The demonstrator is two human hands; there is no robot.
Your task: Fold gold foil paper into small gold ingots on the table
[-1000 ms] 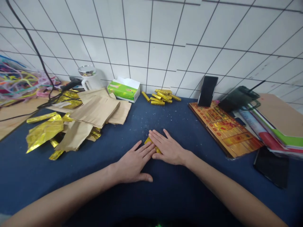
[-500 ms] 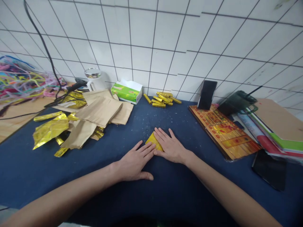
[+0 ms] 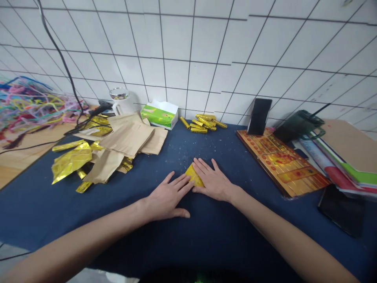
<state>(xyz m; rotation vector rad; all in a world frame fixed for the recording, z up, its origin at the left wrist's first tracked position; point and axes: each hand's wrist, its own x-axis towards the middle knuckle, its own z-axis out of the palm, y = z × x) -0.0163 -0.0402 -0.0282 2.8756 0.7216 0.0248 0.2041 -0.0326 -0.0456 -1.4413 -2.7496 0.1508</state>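
Note:
A small folded piece of gold paper (image 3: 193, 173) lies flat on the dark blue tabletop (image 3: 165, 173). My right hand (image 3: 212, 179) rests over its right side with the fingers stretched out, hiding part of it. From the left, my left hand (image 3: 171, 196) reaches in with its fingertips at the paper's lower left edge and the thumb spread away. Neither hand grips the paper; both are laid flat. Behind them, near the wall, lie several rolled gold paper tubes (image 3: 204, 123).
To the left are brown paper pieces (image 3: 129, 133) and gold foil scraps (image 3: 72, 159). A tissue pack (image 3: 160, 114) and white mug (image 3: 123, 104) stand at the back. On the right are an upright phone (image 3: 259, 116), orange packet (image 3: 282, 161), dark cup (image 3: 299, 125) and black tablet-like object (image 3: 341, 210).
My left hand's fingers have slid slightly back from the gold paper, showing more of it. The right hand stays on the paper. The whole view has shifted slightly.

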